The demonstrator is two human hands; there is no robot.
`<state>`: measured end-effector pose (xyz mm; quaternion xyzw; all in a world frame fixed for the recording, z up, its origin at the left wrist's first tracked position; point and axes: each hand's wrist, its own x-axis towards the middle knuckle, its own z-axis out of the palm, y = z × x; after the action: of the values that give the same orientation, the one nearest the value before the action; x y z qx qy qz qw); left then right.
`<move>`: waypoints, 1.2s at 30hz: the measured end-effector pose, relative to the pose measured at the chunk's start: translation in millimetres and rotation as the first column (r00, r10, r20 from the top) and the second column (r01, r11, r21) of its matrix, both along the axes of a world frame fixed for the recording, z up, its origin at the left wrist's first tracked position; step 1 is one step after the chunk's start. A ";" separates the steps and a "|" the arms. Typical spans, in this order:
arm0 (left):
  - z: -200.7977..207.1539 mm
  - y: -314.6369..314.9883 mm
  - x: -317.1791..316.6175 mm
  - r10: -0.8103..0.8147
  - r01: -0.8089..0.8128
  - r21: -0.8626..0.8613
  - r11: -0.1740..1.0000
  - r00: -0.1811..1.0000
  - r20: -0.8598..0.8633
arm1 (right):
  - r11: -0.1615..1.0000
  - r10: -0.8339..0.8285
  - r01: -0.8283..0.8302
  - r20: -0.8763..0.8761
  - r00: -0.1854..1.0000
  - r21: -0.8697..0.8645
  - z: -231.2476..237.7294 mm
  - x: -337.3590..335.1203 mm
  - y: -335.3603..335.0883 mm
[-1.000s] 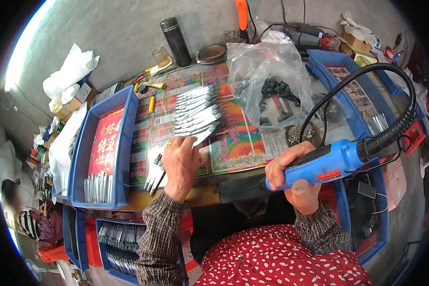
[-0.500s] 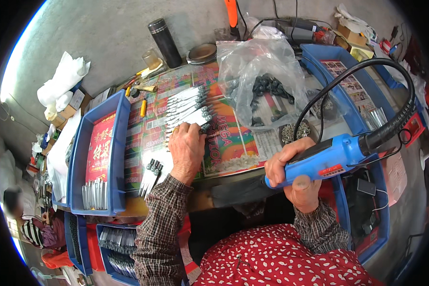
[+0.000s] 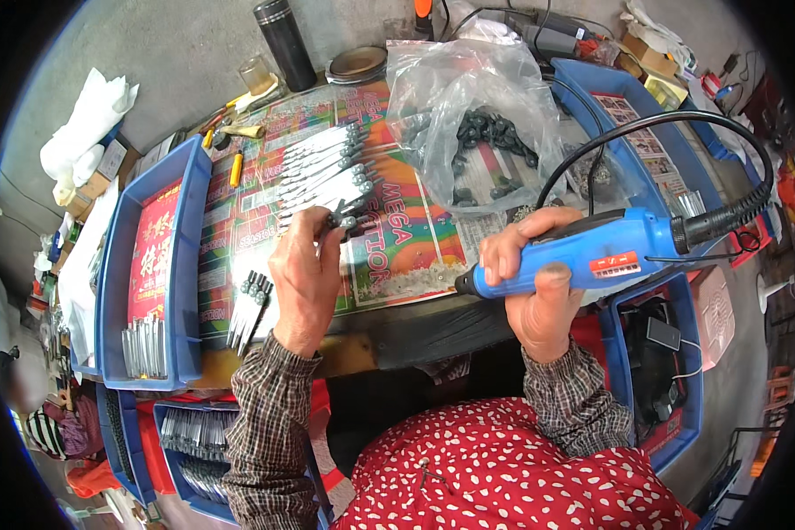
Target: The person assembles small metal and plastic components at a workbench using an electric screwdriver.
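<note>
My right hand is wrapped round a blue electric screwdriver, its dark tip pointing left over the table's near edge. Thumb and fingers of my left hand pinch the dark end of a slim piece; the rest of that piece is mostly hidden. Just beyond lies a row of slim silvery pieces with dark ends, side by side on the printed table covering. A smaller bunch of dark-capped slim pieces rests to the left of my left wrist.
A blue tray holding slim metal pieces stands at the left. A clear plastic bag with black parts lies at the back, beside another blue tray. A black flask stands far back. The screwdriver's thick cable arches over the right side.
My left hand has lifted slightly off the row, a dark-ended piece now showing in its pinch. My right hand has raised the screwdriver slightly and levelled it. The whole view has shifted.
</note>
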<state>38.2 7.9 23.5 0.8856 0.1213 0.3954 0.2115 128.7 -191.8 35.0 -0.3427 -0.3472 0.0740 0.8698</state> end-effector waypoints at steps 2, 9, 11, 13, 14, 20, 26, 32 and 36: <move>1.4 -5.4 -4.2 -0.022 0.023 -0.070 0.997 1.000 0.013 | 1.000 -0.022 0.022 -0.011 1.000 -0.004 -1.3 -0.3 2.8; -2.8 -18.0 -21.2 -0.065 0.067 -0.466 0.882 0.998 0.022 | 0.999 -0.029 0.030 -0.023 0.999 0.022 -7.0 1.8 13.6; -9.5 -19.5 -24.8 -0.066 0.075 -0.405 0.911 0.997 0.038 | 0.999 -0.031 0.031 -0.013 0.999 0.026 -9.0 3.9 15.0; -6.2 -28.1 -29.4 -0.046 0.034 -0.488 0.872 0.999 -0.013 | 0.999 -0.028 0.028 -0.003 1.000 0.034 -10.0 5.1 16.0; -8.2 -29.8 -31.6 -0.055 0.038 -0.453 0.891 0.998 -0.025 | 0.999 -0.039 0.039 -0.004 0.999 0.030 -10.3 5.4 15.8; -0.9 -45.3 -38.8 -0.234 0.202 -0.260 0.944 0.967 -0.101 | 1.000 -0.024 0.025 -0.047 0.999 0.017 -5.2 2.8 10.3; -14.8 -62.9 -40.1 -0.317 0.310 -0.086 0.947 0.944 -0.092 | 0.998 -0.030 0.026 -0.060 0.998 -0.057 2.0 0.5 3.5; -27.4 -64.6 -39.5 -0.342 0.347 0.146 0.926 0.938 -0.057 | 0.995 -0.044 0.039 -0.048 0.998 -0.096 10.1 -5.0 1.7; -28.6 -67.1 -40.0 -0.324 0.325 0.200 0.924 0.945 -0.036 | 0.999 -0.007 0.004 -0.071 0.997 -0.051 15.9 -8.0 1.2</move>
<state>-1.8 -59.2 -5.1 0.9108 -0.0676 0.3642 0.1823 120.7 -190.6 50.9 -0.3626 -0.3131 0.0924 0.8729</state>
